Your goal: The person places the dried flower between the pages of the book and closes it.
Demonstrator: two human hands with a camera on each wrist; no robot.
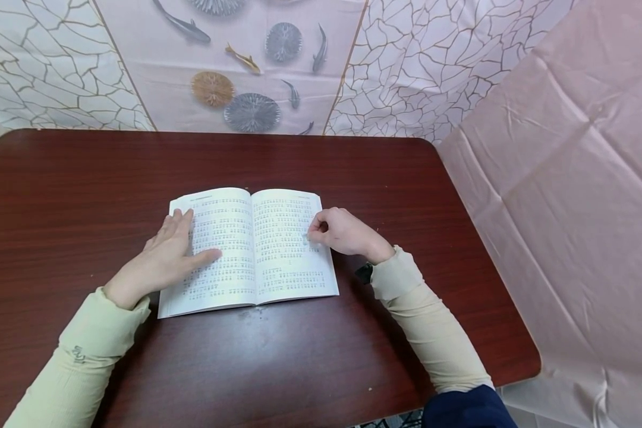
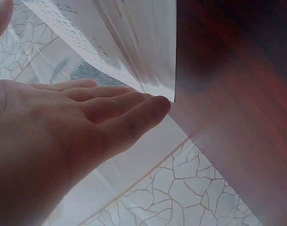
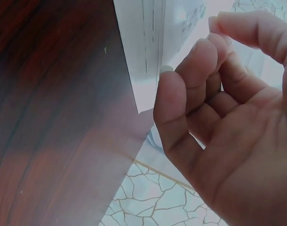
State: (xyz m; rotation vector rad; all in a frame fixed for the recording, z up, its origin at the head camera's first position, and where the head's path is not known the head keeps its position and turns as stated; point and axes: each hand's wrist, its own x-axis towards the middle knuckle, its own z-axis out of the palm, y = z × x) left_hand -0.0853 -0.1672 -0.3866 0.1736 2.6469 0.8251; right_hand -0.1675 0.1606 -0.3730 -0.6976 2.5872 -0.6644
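An open book (image 1: 289,279) with printed text lies on the brown table. My left hand (image 1: 163,252) rests on its left page, fingers extended and thumb spread toward the middle. The left wrist view shows that hand's straight fingers (image 2: 129,122) against the book's page edge. Over the right page's outer edge is my right hand (image 1: 345,232), its fingers curled and thumb and index tips brought together. A small grey-blue spot (image 1: 305,239) shows at those tips; whether it is a held thing or a shadow is unclear. In the right wrist view, curled fingers (image 3: 171,99) are beside the page edges.
The dark reddish-brown table (image 1: 299,362) extends around the book, with rounded corners. Behind it hangs a patterned cloth (image 1: 214,47) with fish and crack-line prints. A plain pinkish cloth (image 1: 578,178) hangs along the right side.
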